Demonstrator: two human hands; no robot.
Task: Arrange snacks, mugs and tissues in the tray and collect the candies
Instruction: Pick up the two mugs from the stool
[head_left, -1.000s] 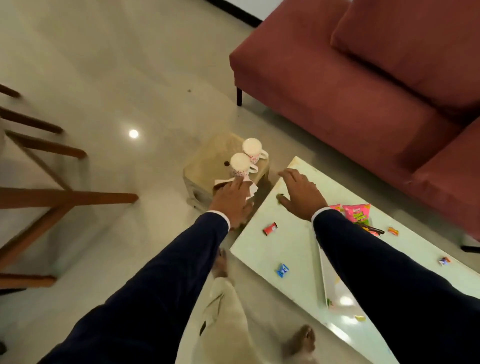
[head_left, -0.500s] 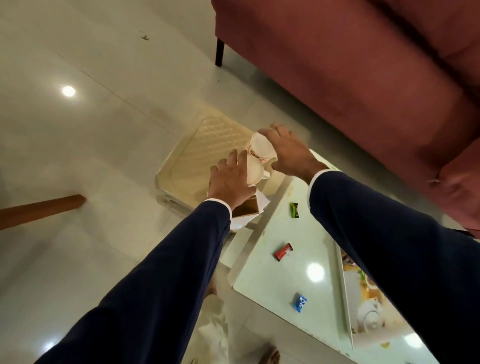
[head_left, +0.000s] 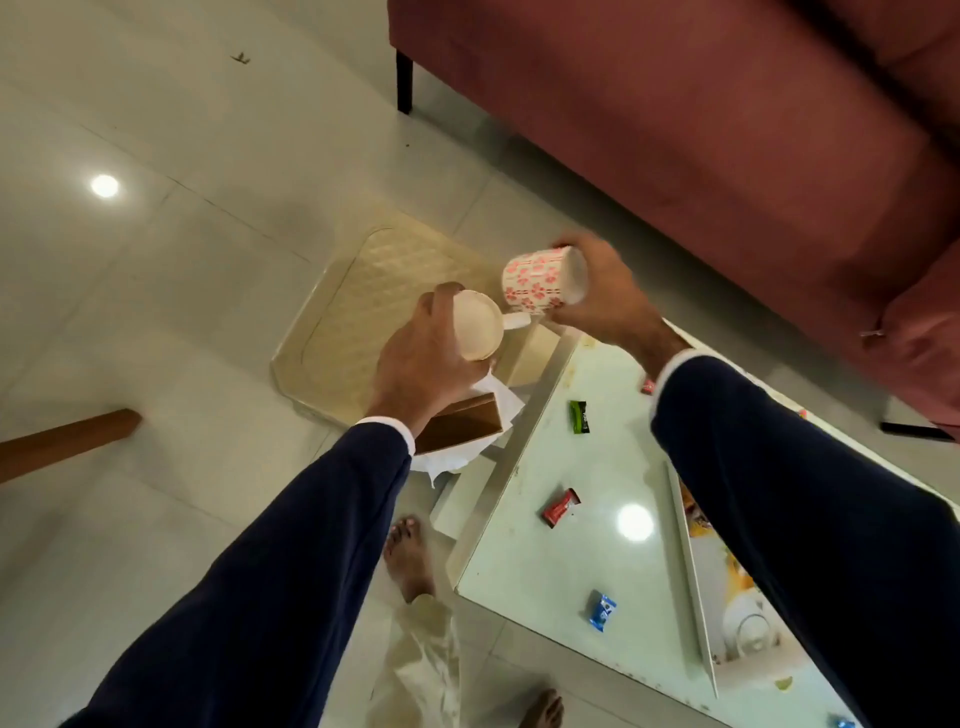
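My right hand (head_left: 602, 304) grips a white mug with pink flowers (head_left: 540, 283), tipped on its side above the table's far corner. My left hand (head_left: 421, 358) holds a second cream mug (head_left: 478, 325), whose mouth faces me. Under the left hand a brown tissue holder (head_left: 462, 428) with white tissues (head_left: 498, 402) rests on a beige stool (head_left: 374, 296). On the glass table (head_left: 530, 561) lie a green candy (head_left: 578, 417), a red candy (head_left: 560, 507) and a blue candy (head_left: 601, 611). A white tray (head_left: 693, 577) lies partly under my right sleeve.
A dark red sofa (head_left: 727, 130) runs along the far side of the table. A wooden chair leg (head_left: 67, 439) juts in from the left over the glossy floor. My bare feet (head_left: 408, 551) stand beside the table's near corner.
Both hands have lifted the mugs off the stool. The right hand's mug has come up and tipped sideways toward the table; the view has moved closer.
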